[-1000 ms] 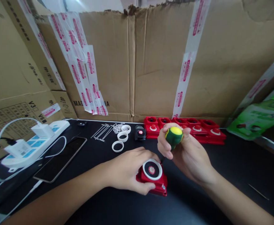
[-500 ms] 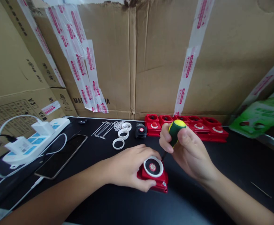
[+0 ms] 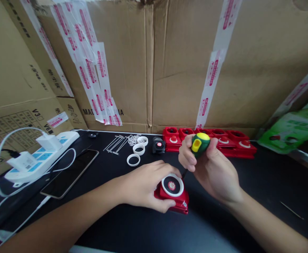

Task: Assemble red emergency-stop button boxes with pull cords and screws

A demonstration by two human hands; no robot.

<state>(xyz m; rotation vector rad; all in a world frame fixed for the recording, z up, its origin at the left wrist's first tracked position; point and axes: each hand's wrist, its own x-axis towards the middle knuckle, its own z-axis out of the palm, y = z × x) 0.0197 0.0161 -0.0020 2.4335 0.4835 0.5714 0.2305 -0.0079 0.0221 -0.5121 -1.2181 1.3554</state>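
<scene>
My left hand grips a red box-shaped part on the black table, fingers wrapped round its left side. The part carries a white ring with a black disc and a small red centre on top. My right hand is closed round the green and yellow handle of a screwdriver. The handle stands nearly upright and its dark shaft runs down to the part's far right corner.
A row of red parts lines the cardboard wall. A small black part, white rings, metal pins and springs lie behind. A phone and a white power strip with cables sit left. A green packet leans right.
The screwdriver handle has turned in my right hand: a yellow patch now shows on its side. My left hand stays on the red part. The view shifted slightly.
</scene>
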